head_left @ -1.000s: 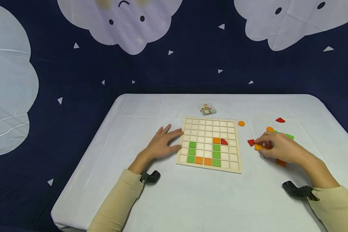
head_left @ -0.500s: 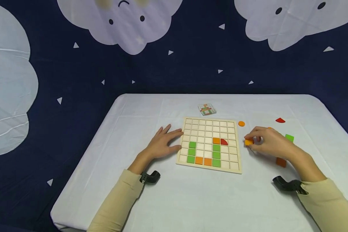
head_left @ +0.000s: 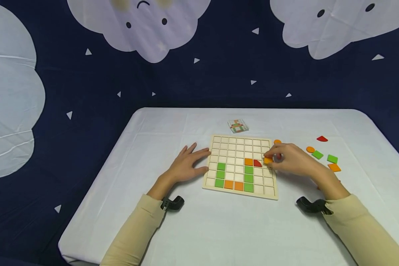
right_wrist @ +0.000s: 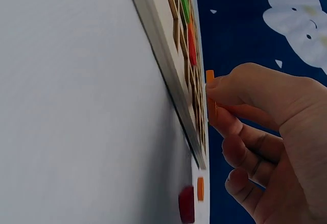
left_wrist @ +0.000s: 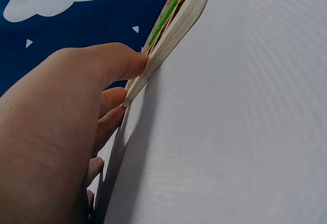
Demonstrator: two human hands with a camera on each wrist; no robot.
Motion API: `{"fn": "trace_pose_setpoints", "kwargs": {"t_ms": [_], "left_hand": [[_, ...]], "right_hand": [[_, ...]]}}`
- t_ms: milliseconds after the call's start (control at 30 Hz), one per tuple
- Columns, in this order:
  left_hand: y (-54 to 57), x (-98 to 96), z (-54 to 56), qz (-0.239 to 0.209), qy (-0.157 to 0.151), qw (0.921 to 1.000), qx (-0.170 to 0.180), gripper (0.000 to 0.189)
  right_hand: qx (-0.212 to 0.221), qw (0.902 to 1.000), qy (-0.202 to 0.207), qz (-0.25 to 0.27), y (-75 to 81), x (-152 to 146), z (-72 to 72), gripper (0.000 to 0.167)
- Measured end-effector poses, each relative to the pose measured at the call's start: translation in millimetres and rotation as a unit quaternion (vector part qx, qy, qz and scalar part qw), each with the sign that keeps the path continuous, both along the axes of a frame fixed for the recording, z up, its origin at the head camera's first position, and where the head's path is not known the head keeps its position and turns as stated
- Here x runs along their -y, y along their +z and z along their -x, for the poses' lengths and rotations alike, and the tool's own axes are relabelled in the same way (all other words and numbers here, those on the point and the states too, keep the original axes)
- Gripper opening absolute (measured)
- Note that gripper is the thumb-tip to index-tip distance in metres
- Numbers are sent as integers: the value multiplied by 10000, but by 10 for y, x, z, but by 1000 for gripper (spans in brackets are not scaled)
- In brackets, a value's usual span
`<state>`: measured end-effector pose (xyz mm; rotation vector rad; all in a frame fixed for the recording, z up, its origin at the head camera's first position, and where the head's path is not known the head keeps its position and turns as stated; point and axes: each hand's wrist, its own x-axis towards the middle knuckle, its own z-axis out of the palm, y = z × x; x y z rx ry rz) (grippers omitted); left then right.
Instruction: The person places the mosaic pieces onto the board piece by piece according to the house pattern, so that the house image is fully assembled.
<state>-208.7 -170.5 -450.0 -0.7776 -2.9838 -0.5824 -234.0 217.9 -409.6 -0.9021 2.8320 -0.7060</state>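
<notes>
Partway, we count ten tiles (head_left: 248, 170) on board (head_left: 239, 194) | right hand (head_left: 294, 159) pinching orange tile (head_left: 268, 160) near right edge | left hand (head_left: 187, 162) spread | loose tiles (head_left: 332, 159) remain.

Set in the board (head_left: 239, 169): six green squares (head_left: 248, 178), three orange squares (head_left: 238, 186), one red quarter-circle (head_left: 257, 163); past its right edge, two orange discs (head_left: 310, 149).

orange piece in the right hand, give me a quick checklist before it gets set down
1. Right hand pinches the orange piece: ok.
2. Left hand touches the board at its left edge: ok.
3. Board's right edge in full view: not ok, the right hand hides part.
4. Orange piece exactly aligned with its spot: cannot tell.
5. Spot matches the card: cannot tell, print too small.
</notes>
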Motion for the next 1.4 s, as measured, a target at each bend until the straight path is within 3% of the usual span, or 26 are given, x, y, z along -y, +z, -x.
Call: {"fn": "trace_pose_setpoints", "kwargs": {"t_ms": [500, 833, 1400], "left_hand": [[-7, -2, 1, -1, 45, 10000, -10, 60], [-8, -1, -2, 28, 43, 10000, 15, 60], [12, -13, -5, 4, 47, 10000, 31, 60]], "right_hand": [[-92, 9982, 521, 276, -21, 272, 118, 30], [36, 9981, 466, 407, -1, 427, 137, 31], [-201, 9945, 914, 470, -6, 682, 149, 29]]}}
